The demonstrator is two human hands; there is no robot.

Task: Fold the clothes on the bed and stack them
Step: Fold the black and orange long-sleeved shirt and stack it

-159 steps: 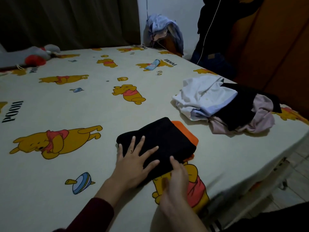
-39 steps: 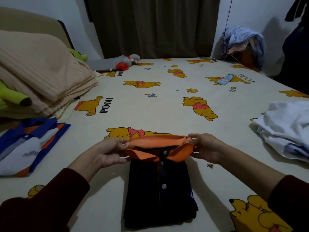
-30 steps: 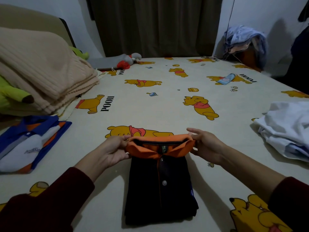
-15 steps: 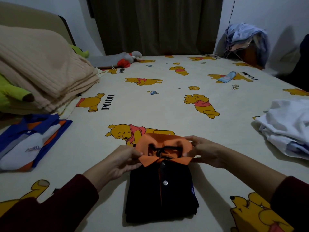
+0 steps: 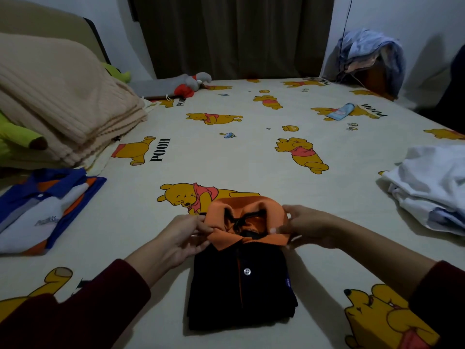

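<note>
- Two hands on the orange collar (image 5: 247, 220): left hand (image 5: 181, 238) pinches at 9 o'clock, right hand (image 5: 308, 226) at 3, probably flattening it.
- Black polo (image 5: 241, 285) lies folded on the bed (image 5: 251, 152).
- Blue-white folded shirt (image 5: 42, 210) waits at 9 o'clock, likely the stack.

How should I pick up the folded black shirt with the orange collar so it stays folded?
Probably slide flat hands under the two long side edges of the black shirt, coming in from left and right. It lies flat in a neat rectangle. The left hand and right hand pinch only the orange collar; lifting there would likely unfold it.
</note>
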